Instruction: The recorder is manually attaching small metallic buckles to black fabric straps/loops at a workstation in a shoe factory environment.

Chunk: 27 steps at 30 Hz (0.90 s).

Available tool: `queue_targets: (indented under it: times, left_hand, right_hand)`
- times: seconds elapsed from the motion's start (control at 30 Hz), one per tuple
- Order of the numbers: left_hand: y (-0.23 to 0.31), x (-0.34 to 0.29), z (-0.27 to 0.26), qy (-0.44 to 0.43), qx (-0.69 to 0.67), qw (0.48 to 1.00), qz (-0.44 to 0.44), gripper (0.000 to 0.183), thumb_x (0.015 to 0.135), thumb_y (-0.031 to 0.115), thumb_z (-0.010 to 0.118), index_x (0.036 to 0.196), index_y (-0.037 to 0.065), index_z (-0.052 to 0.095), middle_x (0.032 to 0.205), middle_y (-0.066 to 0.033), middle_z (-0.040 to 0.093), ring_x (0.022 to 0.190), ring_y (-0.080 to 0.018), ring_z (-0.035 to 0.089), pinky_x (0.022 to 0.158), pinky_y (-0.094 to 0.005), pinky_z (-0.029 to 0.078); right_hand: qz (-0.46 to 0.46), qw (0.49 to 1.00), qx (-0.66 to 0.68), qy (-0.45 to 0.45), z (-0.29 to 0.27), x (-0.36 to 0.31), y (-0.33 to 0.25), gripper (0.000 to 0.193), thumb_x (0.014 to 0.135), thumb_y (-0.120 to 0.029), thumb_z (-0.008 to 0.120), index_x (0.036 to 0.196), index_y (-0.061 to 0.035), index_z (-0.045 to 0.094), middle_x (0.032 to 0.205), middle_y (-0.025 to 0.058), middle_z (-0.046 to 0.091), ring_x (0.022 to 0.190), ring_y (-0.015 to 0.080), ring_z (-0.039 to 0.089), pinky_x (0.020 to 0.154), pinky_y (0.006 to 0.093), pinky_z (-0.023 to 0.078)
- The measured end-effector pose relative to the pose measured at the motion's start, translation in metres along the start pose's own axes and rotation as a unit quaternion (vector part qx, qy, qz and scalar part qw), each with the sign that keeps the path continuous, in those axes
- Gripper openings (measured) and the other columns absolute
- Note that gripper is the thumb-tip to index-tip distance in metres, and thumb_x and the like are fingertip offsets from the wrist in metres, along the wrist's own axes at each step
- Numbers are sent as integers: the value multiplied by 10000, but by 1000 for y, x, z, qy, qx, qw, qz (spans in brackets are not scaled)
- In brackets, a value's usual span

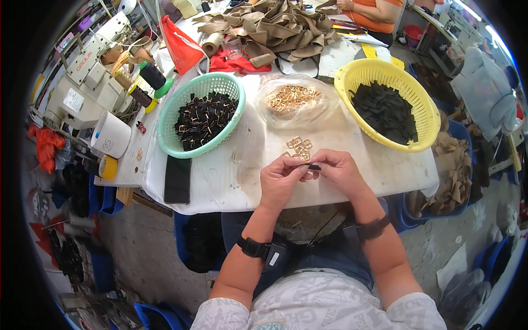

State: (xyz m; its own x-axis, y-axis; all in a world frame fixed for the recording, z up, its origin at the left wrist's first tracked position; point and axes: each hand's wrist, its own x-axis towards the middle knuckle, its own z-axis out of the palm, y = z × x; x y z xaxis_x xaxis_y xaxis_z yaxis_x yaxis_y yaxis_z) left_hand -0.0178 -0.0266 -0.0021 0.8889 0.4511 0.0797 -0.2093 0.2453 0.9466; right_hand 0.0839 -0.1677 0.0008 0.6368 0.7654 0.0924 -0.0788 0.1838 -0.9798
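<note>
Near the table's front edge, my left hand (281,179) and my right hand (340,171) meet, both closed in a pinch on a small black fabric strip (314,167). My fingers hide most of the strip, and whether a metal ring is on it cannot be made out. Just beyond my fingertips lies a small pile of gold metal rings (300,145). Farther back, an open clear plastic bag (325,113) holds many more gold rings. Black strips (385,113) fill the yellow basket (344,74) at the right. In the green basket (165,129) at the left are black strips with gold rings (206,118).
A dark phone (177,180) lies beside the green basket. Thread spools (152,76) and a sewing machine (88,82) stand at the left. Brown material strips (275,30) are heaped at the back, near another person's arm (371,12). Blue bins (407,212) stand below the table.
</note>
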Motion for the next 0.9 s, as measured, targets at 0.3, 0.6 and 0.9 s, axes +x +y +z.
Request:
queue_targets:
  times: [0.3, 0.6, 0.9]
  left_hand:
    - [-1, -1, 2, 20, 19, 999, -20, 118, 851, -66, 595, 947, -49, 661, 825, -92, 686, 679, -132, 670, 622, -235, 554]
    - [3, -1, -2, -10, -2, 999, -30, 207, 857, -47, 544, 1046, -92, 616, 895, -168, 688, 764, -200, 696, 684, -286, 570]
    - [3, 1, -3, -31, -26, 999, -26, 177, 885, 16, 566, 1020, -83, 624, 889, -153, 690, 748, -190, 690, 686, -293, 571]
  right_hand:
    - [11, 998, -60, 26, 5, -1, 1, 60, 870, -35, 624, 900, 11, 646, 767, 1, 623, 669, 66, 563, 612, 209, 455]
    - [21, 999, -24, 39, 3, -3, -2, 67, 884, -24, 593, 920, 22, 628, 779, 5, 614, 670, 67, 562, 608, 208, 452]
    - [23, 999, -18, 37, 0, -4, 0, 73, 889, -26, 588, 938, 18, 619, 794, 5, 613, 673, 69, 569, 610, 210, 457]
